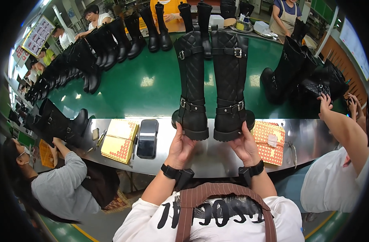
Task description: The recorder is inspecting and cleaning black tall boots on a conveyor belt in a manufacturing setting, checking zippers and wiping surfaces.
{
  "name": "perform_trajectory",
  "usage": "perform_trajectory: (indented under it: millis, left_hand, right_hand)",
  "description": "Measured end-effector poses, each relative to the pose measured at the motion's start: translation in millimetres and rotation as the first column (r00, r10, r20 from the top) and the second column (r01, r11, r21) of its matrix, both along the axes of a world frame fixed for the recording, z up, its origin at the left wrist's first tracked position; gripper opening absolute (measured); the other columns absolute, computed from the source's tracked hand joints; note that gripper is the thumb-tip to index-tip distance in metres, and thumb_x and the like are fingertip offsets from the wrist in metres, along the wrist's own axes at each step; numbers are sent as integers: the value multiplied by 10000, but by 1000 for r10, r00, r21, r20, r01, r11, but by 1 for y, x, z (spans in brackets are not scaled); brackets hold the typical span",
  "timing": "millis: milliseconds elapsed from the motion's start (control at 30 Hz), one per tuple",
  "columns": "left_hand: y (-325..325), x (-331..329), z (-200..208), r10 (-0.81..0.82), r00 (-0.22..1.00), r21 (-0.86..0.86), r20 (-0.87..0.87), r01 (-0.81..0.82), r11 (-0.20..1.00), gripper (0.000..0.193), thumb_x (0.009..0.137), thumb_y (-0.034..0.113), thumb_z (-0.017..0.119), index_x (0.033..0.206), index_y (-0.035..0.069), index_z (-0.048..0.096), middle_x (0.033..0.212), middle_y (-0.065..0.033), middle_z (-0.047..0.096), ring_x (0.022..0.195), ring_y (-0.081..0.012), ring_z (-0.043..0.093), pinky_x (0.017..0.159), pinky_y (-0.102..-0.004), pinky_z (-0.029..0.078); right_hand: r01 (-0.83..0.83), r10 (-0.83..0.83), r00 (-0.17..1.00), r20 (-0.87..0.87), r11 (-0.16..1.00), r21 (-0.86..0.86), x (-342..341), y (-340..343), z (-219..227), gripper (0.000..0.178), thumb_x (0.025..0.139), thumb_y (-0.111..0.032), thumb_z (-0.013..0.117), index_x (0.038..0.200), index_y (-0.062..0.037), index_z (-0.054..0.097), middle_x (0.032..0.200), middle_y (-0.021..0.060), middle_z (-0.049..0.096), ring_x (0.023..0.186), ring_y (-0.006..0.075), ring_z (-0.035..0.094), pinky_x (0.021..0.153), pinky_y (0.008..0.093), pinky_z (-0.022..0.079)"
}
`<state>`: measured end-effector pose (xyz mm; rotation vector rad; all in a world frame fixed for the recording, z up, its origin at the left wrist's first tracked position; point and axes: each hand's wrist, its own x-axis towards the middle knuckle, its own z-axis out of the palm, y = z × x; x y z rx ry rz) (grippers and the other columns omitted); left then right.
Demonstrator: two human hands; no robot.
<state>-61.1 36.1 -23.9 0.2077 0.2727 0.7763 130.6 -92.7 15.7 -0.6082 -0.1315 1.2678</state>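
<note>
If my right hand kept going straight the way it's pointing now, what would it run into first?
Your right hand points up and away, and already grips the heel of the right tall black quilted boot, so it meets that boot at once. Beyond it lies the green belt; depth is hard to judge.

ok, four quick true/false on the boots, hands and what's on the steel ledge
1. Each hand grips one tall black boot by the heel. True: left hand on the left boot, right hand on the right boot.
2. The boots lie flat on their sides. False: they stand upright.
3. A dark phone lies left of the left hand. True.
4. The belt is red. False: it is green.
</note>
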Motion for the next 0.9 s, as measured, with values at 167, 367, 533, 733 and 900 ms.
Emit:
perform_trajectory:
  millis: [167, 367, 533, 733, 900]
  left_hand:
    - [-2, -4, 0, 30, 999, 44, -38, -28, 999, 536, 945, 453, 527, 1354, 117, 442, 1345, -80, 540, 1214, -237, 538, 999, -408, 471]
    - [-6, -1, 2, 52, 990, 126, -131, -35, 991, 548, 956, 469, 504, 1355, 101, 433, 1334, -77, 548, 1205, -222, 544, 991, -378, 465]
    - [-9, -2, 5, 54, 988, 141, -142, -33, 989, 567, 953, 452, 528, 1385, 109, 397, 1365, -53, 520, 1236, -208, 512, 1013, -392, 436]
    - [-6, -2, 8, 30, 993, 148, -114, -13, 989, 528, 962, 451, 516, 1336, 83, 457, 1291, -73, 573, 1168, -209, 561, 1012, -398, 452]
    - [-7, -1, 12, 78, 985, 171, -152, -52, 984, 555, 938, 476, 548, 1317, 82, 452, 1260, -83, 577, 1137, -212, 579, 978, -391, 481]
  right_hand:
    - [97, -96, 995, 36, 995, -38, -4, 2, 2, 508, 929, -386, 618, 1326, -103, 473, 1302, 104, 539, 1195, 256, 531, 1003, 464, 456]
    - [89, -73, 986, 150, 991, -99, -7, 3, -1, 505, 925, -380, 629, 1333, -128, 472, 1301, 91, 541, 1177, 240, 541, 966, 421, 474]
    - [106, -89, 977, 193, 991, -79, -11, 4, -1, 470, 935, -407, 605, 1300, -128, 508, 1234, 82, 587, 1089, 212, 592, 899, 367, 504]
    - [127, -106, 967, 234, 989, -77, -12, 5, 2, 491, 961, -428, 551, 1305, -82, 493, 1225, 99, 591, 1070, 214, 603, 889, 384, 522]
    - [110, -93, 975, 200, 991, -80, -11, 5, 3, 505, 941, -392, 601, 1318, -88, 458, 1255, 97, 553, 1089, 227, 591, 861, 386, 554]
